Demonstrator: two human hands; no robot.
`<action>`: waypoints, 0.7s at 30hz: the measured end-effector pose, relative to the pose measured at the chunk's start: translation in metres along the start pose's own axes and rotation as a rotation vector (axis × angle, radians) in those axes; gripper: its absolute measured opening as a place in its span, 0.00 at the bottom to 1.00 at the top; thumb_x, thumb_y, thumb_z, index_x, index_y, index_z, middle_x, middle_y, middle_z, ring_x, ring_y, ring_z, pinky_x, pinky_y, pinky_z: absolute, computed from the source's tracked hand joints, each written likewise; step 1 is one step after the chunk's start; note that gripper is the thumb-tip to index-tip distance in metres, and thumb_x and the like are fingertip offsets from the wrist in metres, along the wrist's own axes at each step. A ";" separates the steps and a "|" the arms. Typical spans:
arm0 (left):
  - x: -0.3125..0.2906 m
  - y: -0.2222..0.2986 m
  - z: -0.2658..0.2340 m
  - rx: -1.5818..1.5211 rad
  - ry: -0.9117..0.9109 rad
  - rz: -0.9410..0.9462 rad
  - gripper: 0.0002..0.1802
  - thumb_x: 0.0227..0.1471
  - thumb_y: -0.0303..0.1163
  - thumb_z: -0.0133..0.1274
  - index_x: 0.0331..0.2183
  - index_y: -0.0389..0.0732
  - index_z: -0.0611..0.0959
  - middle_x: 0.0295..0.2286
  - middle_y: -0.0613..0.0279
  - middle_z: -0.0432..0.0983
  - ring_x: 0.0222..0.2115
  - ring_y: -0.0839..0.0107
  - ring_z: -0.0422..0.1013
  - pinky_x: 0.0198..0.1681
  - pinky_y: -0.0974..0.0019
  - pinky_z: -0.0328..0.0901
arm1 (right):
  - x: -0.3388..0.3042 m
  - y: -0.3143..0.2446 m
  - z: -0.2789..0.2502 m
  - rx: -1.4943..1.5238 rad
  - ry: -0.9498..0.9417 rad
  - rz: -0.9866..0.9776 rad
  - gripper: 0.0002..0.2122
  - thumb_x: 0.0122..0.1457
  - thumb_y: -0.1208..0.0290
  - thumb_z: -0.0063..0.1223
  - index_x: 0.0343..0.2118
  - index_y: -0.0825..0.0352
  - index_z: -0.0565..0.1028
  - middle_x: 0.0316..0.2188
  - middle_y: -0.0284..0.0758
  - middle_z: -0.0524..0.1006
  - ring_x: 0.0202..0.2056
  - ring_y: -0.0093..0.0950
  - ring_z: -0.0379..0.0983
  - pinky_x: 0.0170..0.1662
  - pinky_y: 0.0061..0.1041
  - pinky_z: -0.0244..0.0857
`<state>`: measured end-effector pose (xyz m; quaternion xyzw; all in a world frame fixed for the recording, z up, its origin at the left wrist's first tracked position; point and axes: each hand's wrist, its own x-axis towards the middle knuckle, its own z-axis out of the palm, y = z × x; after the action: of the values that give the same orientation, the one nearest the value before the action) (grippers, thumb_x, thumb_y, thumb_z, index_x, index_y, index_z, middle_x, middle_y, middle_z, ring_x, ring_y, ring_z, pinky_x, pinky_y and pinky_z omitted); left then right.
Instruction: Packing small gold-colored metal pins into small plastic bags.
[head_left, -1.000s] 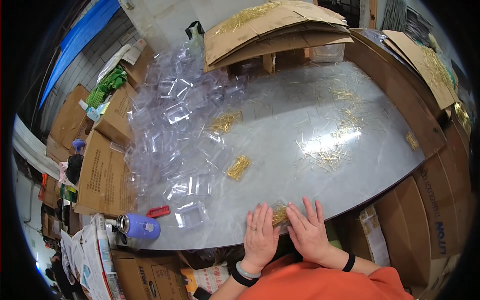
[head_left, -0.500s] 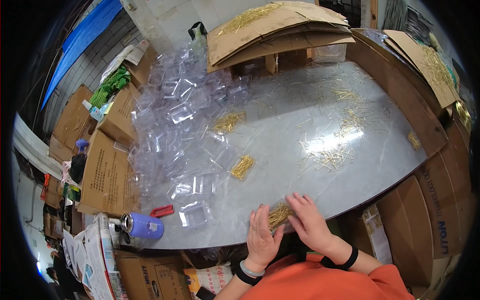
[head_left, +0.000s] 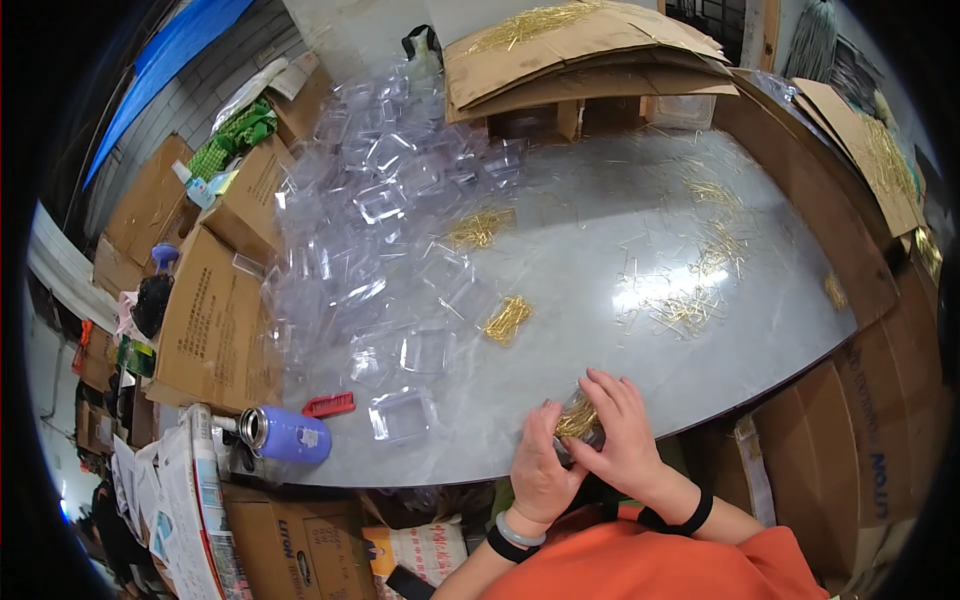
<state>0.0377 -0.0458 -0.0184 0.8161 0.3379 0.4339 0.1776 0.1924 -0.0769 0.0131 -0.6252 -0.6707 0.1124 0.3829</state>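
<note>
At the table's near edge, I hold a small clear plastic box (head_left: 598, 437) filled with thin gold wire pins (head_left: 577, 416). My left hand (head_left: 545, 468) presses its left side, fingers together. From the right, my right hand (head_left: 628, 445) closes on the box, its thumb across the near side and fingers along the far right. Parts of the box are hidden behind my hands. Beyond them lies a filled clear box of gold pins (head_left: 508, 320). A loose pile of pins (head_left: 480, 228) rests further back, and more pins (head_left: 683, 302) are scattered to the right.
Many clear plastic boxes (head_left: 380, 205) heap up on the left of the grey table (head_left: 560, 365). A red clip-like tool (head_left: 329, 404) and purple bottle (head_left: 292, 434) stand near the front left. Cardboard (head_left: 590, 55) covers the back; cardboard walls (head_left: 815, 215) border the right side.
The view has shifted slightly. My fingers, flatter and looser around the box before, now close more tightly on it, and my right thumb has come across its near side.
</note>
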 end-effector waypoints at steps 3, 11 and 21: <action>0.004 0.000 -0.007 -0.089 -0.075 -0.022 0.59 0.44 0.29 0.70 0.67 0.27 0.49 0.57 0.41 0.69 0.59 0.40 0.65 0.63 0.42 0.60 | 0.001 0.002 0.001 -0.090 -0.095 -0.026 0.35 0.53 0.59 0.67 0.63 0.67 0.67 0.66 0.50 0.62 0.65 0.53 0.57 0.68 0.54 0.47; 0.018 -0.003 -0.037 -0.213 -0.370 0.023 0.66 0.42 0.29 0.64 0.69 0.31 0.36 0.64 0.31 0.52 0.66 0.34 0.51 0.69 0.41 0.47 | -0.004 -0.007 -0.015 -0.370 -0.178 -0.135 0.36 0.56 0.42 0.59 0.64 0.58 0.69 0.69 0.46 0.58 0.68 0.55 0.51 0.67 0.66 0.39; 0.021 -0.028 -0.049 -0.596 -0.470 -0.017 0.67 0.49 0.33 0.62 0.68 0.31 0.27 0.67 0.25 0.42 0.67 0.33 0.49 0.70 0.46 0.46 | -0.006 -0.012 0.009 -0.287 0.035 -0.075 0.29 0.50 0.55 0.69 0.55 0.58 0.77 0.62 0.42 0.69 0.59 0.49 0.63 0.58 0.48 0.63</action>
<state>-0.0055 -0.0114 0.0050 0.8031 0.1534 0.3126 0.4835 0.1770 -0.0820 0.0115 -0.6501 -0.6959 -0.0100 0.3049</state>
